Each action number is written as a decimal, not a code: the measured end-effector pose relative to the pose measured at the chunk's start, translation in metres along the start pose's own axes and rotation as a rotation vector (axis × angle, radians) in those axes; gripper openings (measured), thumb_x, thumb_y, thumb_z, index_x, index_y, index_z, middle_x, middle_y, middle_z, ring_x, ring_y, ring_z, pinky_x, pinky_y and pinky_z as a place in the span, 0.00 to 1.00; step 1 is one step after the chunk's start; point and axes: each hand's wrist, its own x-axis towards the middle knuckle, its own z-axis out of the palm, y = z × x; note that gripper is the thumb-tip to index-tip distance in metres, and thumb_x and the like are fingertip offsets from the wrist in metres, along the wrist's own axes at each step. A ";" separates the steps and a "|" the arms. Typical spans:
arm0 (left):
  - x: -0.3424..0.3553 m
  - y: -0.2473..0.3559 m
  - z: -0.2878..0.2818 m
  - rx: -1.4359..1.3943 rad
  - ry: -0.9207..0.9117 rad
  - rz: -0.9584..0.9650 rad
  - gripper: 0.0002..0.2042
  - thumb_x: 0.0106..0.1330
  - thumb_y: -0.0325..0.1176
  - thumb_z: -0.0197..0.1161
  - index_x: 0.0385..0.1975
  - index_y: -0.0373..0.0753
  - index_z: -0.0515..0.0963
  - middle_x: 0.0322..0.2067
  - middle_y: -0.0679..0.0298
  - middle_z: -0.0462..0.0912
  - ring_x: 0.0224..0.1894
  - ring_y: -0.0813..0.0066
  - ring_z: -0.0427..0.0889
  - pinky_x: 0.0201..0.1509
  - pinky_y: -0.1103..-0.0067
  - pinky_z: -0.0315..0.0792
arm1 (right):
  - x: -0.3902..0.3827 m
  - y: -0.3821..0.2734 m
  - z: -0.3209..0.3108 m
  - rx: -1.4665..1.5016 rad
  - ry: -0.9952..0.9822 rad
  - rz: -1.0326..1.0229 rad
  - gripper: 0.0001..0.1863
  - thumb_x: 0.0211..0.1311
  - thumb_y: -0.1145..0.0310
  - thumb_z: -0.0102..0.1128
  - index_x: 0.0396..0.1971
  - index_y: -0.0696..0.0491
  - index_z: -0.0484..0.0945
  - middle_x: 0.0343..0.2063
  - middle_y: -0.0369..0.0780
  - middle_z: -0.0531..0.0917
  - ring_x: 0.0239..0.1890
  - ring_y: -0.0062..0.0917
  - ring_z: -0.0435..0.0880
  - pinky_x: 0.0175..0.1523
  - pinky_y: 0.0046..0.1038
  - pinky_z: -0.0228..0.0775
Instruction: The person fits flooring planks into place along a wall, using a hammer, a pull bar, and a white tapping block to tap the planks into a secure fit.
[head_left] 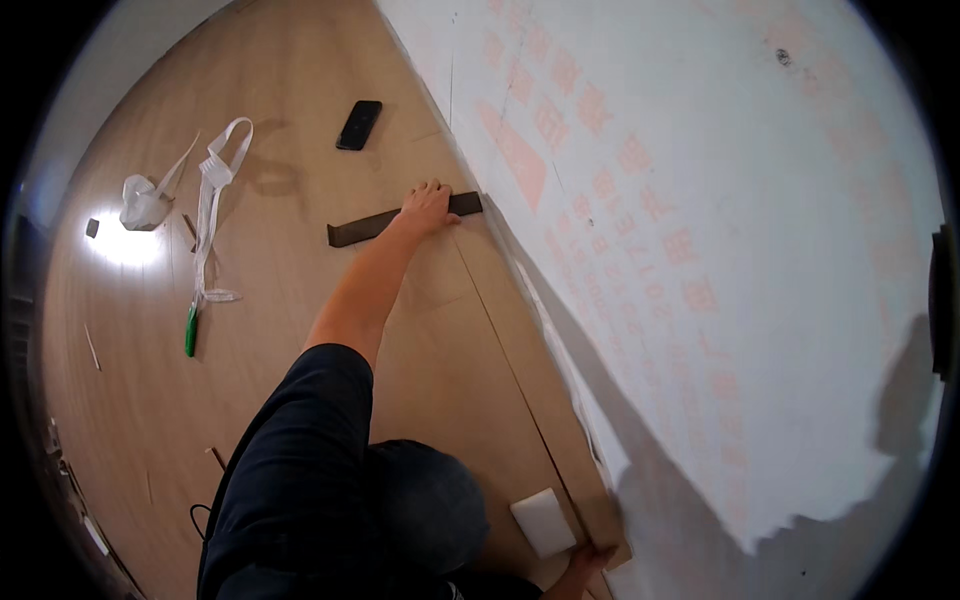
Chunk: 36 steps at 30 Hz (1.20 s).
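Observation:
A dark flat metal bar (365, 229) lies across the wooden floor, its right end reaching the wall's foot. My left hand (428, 207) is closed over it, thumb toward me, pressing it down. Along the wall runs a narrow wood-coloured floorboard (520, 330), with a thin dark seam between it and the boards on its left. At the lower edge my right hand (585, 570) has its fingers at this floorboard's near end; part of the hand is cut off by the picture's edge. A white rectangular block (544, 523) rests beside that hand, partly across the seam.
A black phone (359, 125) lies beyond the bar. To the left are a white strap (212, 190), a green-handled tool (191, 330), a crumpled plastic bag (145, 204) and a small dark piece (92, 228). A white wall panel (700, 200) with faded red print rises on the right. My knee (430, 505) is near the seam.

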 end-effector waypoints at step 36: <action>-0.239 0.192 0.144 -1.006 -0.917 -0.208 0.23 0.81 0.49 0.47 0.44 0.32 0.79 0.35 0.57 0.85 0.34 0.72 0.83 0.36 0.75 0.78 | -0.052 0.059 0.078 -0.040 -0.238 -0.059 0.11 0.73 0.69 0.62 0.51 0.56 0.80 0.44 0.40 0.87 0.44 0.27 0.87 0.50 0.31 0.85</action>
